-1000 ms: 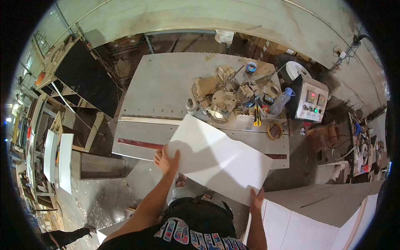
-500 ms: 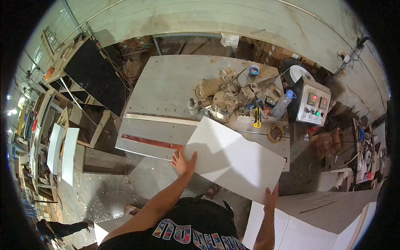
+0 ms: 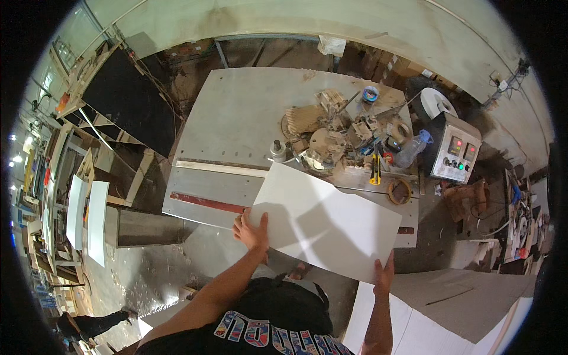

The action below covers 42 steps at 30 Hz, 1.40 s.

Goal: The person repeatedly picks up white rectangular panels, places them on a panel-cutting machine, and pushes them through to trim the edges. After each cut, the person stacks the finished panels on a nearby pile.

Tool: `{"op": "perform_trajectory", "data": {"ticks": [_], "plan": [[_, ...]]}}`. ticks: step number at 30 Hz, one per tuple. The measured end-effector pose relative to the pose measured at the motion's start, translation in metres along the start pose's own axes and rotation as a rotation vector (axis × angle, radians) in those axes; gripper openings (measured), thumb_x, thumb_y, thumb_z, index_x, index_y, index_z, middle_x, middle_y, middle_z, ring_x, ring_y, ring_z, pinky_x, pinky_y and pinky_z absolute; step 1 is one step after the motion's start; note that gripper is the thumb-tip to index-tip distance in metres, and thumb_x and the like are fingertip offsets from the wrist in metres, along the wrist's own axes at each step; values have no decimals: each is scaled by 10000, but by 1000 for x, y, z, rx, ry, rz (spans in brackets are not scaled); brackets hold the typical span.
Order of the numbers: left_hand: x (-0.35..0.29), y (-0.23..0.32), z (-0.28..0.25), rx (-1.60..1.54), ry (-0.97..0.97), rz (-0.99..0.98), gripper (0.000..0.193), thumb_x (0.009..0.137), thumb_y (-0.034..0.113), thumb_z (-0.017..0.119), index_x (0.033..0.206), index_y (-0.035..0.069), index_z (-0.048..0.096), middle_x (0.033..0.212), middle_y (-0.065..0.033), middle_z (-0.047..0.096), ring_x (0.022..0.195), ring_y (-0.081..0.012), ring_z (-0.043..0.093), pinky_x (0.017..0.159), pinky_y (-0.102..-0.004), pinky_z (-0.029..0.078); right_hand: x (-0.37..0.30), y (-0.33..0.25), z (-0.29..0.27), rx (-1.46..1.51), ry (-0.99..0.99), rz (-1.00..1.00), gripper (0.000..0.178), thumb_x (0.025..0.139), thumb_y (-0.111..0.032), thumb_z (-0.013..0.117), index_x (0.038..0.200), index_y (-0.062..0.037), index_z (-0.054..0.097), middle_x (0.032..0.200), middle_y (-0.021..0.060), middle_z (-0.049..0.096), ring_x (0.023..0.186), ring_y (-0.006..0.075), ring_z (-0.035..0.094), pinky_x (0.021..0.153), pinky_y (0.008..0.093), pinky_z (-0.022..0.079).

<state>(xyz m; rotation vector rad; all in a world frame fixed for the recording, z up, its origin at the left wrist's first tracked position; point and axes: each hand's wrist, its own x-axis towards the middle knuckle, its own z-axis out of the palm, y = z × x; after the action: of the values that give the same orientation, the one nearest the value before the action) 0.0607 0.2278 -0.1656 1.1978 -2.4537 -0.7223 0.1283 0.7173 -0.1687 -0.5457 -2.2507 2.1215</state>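
A white rectangular panel (image 3: 325,219) is held tilted in front of me, over the near edge of a grey metal machine table (image 3: 236,112). My left hand (image 3: 253,232) grips its left end, thumb on the upper face and fingers at the edge and beneath. At the lower right corner my right hand (image 3: 383,273) is closed on the same panel, with its thumb on top. The panel's far edge lies close to a dusty motor assembly (image 3: 325,142) on the table. A red strip (image 3: 207,202) set in the table shows beside my left hand.
On the table are a yellow utility knife (image 3: 375,168), a plastic bottle (image 3: 412,149) and a tape roll (image 3: 399,191). A control box (image 3: 454,151) stands to the right. Large white boards (image 3: 408,322) lie at lower right. White panels (image 3: 97,222) lean at left; another person (image 3: 94,324) is at lower left.
The panel and both hands have shifted slightly left in view, and the panel has turned to lie a little more level. Both hands keep their hold.
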Motion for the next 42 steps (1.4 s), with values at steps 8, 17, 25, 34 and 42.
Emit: {"op": "perform_trajectory", "data": {"ticks": [8, 17, 25, 34, 42], "plan": [[51, -5, -1, 49, 83, -105, 564, 860, 534, 887, 1314, 226, 755, 1424, -50, 620, 1405, -366, 476, 1182, -623, 294, 8, -19, 57, -38, -6, 31, 910, 1030, -209, 792, 1768, -47, 285, 1755, 167, 415, 1550, 291, 446, 1275, 437, 352], [113, -31, -7, 77, 177, -112, 482, 854, 533, 897, 1216, 227, 806, 1391, -47, 620, 1418, -348, 478, 1212, -583, 286, 1, -5, 119, -162, 89, 130, 853, 1041, -85, 717, 1780, -108, 291, 1700, 148, 474, 1488, 287, 494, 1234, 414, 397], [180, -65, -13, -202, 307, -17, 714, 844, 345, 959, 1435, 75, 664, 1644, -221, 463, 1577, -433, 366, 1269, -626, 324, -19, -12, 187, -85, 109, 110, 893, 1009, 18, 703, 1776, -52, 252, 1711, 176, 442, 1485, 300, 488, 1256, 420, 382], [48, 0, -14, 39, -137, 20, 663, 822, 439, 952, 1411, 234, 731, 1746, -25, 449, 1684, -387, 238, 1314, -771, 71, -19, -19, 247, -113, 197, 143, 978, 970, 81, 719, 1790, -147, 237, 1754, 259, 306, 1505, 397, 468, 1254, 478, 418], [98, 2, -13, -16, -38, -18, 476, 836, 476, 927, 1256, 278, 826, 1695, 42, 533, 1679, -341, 276, 1322, -755, 39, -36, -57, 278, -1289, -429, -79, 1428, 735, -604, 961, 1799, -143, 127, 1748, 459, -27, 1646, 625, -26, 1303, 757, 50]]}}
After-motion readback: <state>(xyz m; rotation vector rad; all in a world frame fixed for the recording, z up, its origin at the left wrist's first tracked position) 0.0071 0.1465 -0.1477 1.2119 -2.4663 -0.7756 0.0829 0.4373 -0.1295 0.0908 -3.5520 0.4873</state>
